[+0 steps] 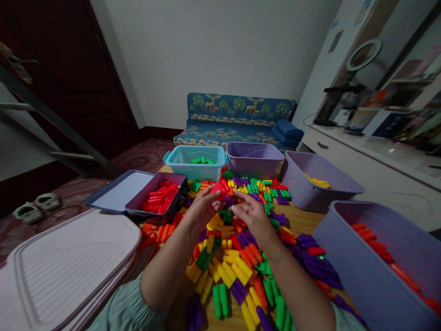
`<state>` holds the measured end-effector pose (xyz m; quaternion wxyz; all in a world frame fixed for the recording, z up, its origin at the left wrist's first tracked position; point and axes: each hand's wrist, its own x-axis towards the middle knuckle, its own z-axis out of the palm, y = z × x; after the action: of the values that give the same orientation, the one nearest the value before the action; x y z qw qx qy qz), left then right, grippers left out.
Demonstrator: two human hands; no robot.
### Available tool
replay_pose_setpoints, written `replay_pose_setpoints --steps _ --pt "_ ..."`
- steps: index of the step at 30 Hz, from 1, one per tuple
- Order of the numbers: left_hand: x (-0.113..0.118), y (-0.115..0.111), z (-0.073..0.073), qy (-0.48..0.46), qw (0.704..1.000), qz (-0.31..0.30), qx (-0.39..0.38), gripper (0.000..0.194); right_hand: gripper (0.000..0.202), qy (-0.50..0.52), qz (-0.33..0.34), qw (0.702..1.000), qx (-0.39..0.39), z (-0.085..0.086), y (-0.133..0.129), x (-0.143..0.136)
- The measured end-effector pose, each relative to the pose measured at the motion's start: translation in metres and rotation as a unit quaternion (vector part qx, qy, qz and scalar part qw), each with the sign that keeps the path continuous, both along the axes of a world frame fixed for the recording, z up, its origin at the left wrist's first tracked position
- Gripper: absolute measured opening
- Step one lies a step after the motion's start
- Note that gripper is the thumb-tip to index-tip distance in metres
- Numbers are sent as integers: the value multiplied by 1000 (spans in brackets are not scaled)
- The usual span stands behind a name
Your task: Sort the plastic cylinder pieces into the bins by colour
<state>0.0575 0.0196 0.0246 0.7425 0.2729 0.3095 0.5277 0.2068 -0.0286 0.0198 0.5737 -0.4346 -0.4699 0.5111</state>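
Observation:
My left hand [203, 208] is closed on a small bundle of red plastic pieces [220, 187], held up over the middle of the table. Close to its right side is my right hand [253, 212], thumb and index finger apart, the index fingertip near the bundle's edge; whether it touches is unclear. Beneath both hands lies a wide heap of finger-shaped plastic pieces in yellow [237, 266], green [220, 301], purple and orange. Many are joined side by side.
Around the heap stand a dark box [182, 195] with red pieces, a light-blue tub [196, 172] with green ones, a purple tub [255, 168], a lilac tub [306, 195] with yellow ones and another [361, 271] with orange-red ones. Pale lids [69, 266] lie left.

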Motion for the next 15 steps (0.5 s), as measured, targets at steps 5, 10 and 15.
replay_pose_setpoints --steps 5,10,15 --pt "-34 8 34 -155 958 214 -110 10 41 40 -53 997 -38 -4 6 8" --pt "-70 11 54 -211 895 378 -102 16 37 74 -68 994 -49 -4 8 14" --pt "-84 13 56 -225 878 387 -168 23 38 83 -73 993 -47 -3 8 15"
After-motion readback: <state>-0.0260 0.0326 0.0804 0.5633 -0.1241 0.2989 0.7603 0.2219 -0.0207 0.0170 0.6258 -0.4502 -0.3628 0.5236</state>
